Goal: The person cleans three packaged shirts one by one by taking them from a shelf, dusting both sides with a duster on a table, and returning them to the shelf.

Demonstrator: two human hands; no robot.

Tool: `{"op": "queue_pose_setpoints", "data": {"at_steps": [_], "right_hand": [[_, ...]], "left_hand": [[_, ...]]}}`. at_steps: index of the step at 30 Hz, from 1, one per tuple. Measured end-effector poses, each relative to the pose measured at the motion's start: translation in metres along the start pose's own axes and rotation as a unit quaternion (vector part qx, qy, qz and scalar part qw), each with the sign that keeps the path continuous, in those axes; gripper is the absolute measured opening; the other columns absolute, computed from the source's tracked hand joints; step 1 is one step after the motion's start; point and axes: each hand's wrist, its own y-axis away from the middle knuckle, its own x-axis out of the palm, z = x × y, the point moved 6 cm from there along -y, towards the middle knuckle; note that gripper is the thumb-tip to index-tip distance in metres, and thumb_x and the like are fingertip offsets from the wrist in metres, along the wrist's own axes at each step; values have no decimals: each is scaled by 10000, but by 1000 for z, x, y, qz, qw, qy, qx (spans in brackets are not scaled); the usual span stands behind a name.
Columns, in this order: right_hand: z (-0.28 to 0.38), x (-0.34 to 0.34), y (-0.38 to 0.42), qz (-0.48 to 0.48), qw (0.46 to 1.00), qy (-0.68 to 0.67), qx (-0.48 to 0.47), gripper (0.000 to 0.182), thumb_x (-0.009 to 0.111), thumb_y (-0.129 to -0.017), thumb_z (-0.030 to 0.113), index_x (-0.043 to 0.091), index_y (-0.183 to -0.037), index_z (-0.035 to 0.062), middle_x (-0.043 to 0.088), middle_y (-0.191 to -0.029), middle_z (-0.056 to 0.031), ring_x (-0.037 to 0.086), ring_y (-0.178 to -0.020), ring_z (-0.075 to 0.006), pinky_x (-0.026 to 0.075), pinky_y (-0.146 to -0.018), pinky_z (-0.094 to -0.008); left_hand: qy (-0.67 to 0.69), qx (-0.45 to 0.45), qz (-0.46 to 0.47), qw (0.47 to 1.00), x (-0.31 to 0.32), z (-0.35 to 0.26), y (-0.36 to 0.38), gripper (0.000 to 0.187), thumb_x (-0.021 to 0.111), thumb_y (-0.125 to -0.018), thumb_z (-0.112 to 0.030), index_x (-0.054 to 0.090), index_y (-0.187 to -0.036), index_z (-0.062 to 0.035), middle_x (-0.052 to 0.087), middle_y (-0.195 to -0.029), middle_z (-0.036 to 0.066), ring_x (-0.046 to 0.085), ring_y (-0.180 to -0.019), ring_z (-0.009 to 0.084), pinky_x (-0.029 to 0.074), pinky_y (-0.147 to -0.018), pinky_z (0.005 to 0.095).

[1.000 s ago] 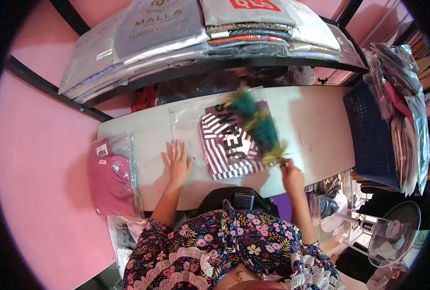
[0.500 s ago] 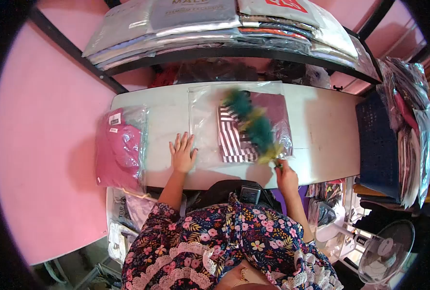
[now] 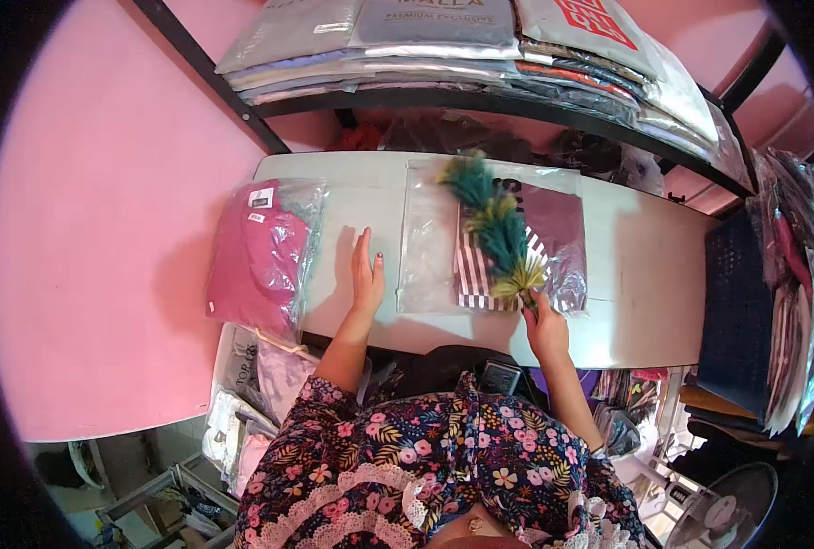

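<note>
A green and yellow feather duster [image 3: 496, 220] is gripped by its handle end in my right hand [image 3: 547, 328]. Its plumes lie across a clear plastic bag [image 3: 430, 265] holding folded clothes, one part maroon [image 3: 562, 220] and one striped maroon and white [image 3: 474, 274]. My left hand [image 3: 366, 277] is empty, turned on its side with fingers stretched up, just left of that bag. Further left, a second clear bag holds a pink garment [image 3: 260, 252] with white tags.
Over the back of the white table [image 3: 645, 311] runs a black-framed shelf stacked with bagged clothes [image 3: 434, 69]. A dark blue basket [image 3: 734, 311] and hanging bagged garments [image 3: 791, 274] border the right side. An electric fan [image 3: 722, 512] stands low at right.
The whole view has shifted toward the left. My left hand has gone from lying flat on the table to turned on its side. The duster is still over the bag, less blurred.
</note>
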Motion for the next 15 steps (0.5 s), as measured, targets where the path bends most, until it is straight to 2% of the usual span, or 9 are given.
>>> {"op": "queue_pose_setpoints", "data": {"at_steps": [2, 4, 6, 7, 10, 11, 12, 14, 15], "right_hand": [[6, 10, 0, -8, 998, -23, -50, 353, 612, -819, 180, 523, -1154, 111, 641, -830, -215, 618, -703, -397, 486, -625, -490], [11, 11, 9, 38, 997, -5, -67, 348, 622, -816, 198, 537, -1143, 113, 641, -828, -210, 617, -729, -395, 490, -640, -482], [16, 16, 26, 125, 972, -18, -198, 344, 636, -810, 218, 553, -1128, 116, 644, -831, -196, 618, -740, -389, 496, -650, -470], [14, 11, 31, 128, 965, -31, -227, 332, 649, -802, 216, 565, -1109, 118, 650, -843, -182, 624, -742, -380, 503, -653, -453], [-1, -6, 37, 64, 985, -48, -151, 317, 655, -799, 196, 573, -1092, 108, 651, -842, -184, 632, -750, -371, 508, -649, -437], [-6, -10, 37, 36, 993, -56, -93, 309, 654, -802, 179, 574, -1088, 93, 652, -848, -190, 636, -764, -373, 510, -656, -433], [-6, -7, 38, 33, 994, -53, -88, 309, 654, -802, 179, 574, -1088, 93, 652, -848, -190, 636, -764, -373, 510, -656, -433], [-16, -8, 39, -74, 992, -104, -18, 316, 648, -809, 174, 567, -1100, 82, 651, -845, -198, 632, -766, -383, 507, -659, -441], [-16, -4, 41, -59, 992, -114, -9, 309, 635, -820, 171, 564, -1106, 78, 647, -863, -210, 627, -775, -391, 505, -663, -450]], "left_hand": [[12, -6, -1, 1000, -2, -10, -1, 546, 466, -891, -124, 293, -1402, -37, 355, -1408, 194, 302, -1319, 356, 217, -1088, 430], [10, 45, -5, 999, -3, -27, -2, 525, 433, -913, -177, 298, -1399, -30, 334, -1422, 198, 292, -1324, 361, 212, -1089, 441], [5, 67, -13, 998, -4, -39, -4, 522, 424, -920, -209, 305, -1396, -28, 328, -1426, 196, 288, -1326, 366, 210, -1089, 446], [1, 91, -21, 996, -4, -46, -4, 523, 414, -927, -241, 313, -1392, -26, 323, -1429, 195, 284, -1327, 371, 208, -1088, 452], [-38, 106, -21, 993, 5, -57, 0, 535, 440, -913, -253, 331, -1381, -18, 326, -1426, 201, 288, -1322, 383, 210, -1085, 465], [-6, 114, -7, 993, 10, -60, 0, 564, 477, -893, -258, 331, -1378, -10, 331, -1420, 204, 293, -1318, 383, 212, -1085, 467], [0, 116, -4, 993, 15, -61, 2, 564, 477, -893, -258, 331, -1378, -10, 331, -1420, 204, 293, -1318, 383, 212, -1085, 467], [-9, 146, 73, 986, 36, -68, 8, 577, 513, -868, -230, 339, -1368, 0, 336, -1409, 209, 300, -1310, 382, 216, -1085, 475], [-6, 141, 115, 983, 49, -68, 12, 586, 549, -852, -230, 357, -1357, -1, 347, -1401, 209, 296, -1311, 371, 221, -1087, 469]]}}
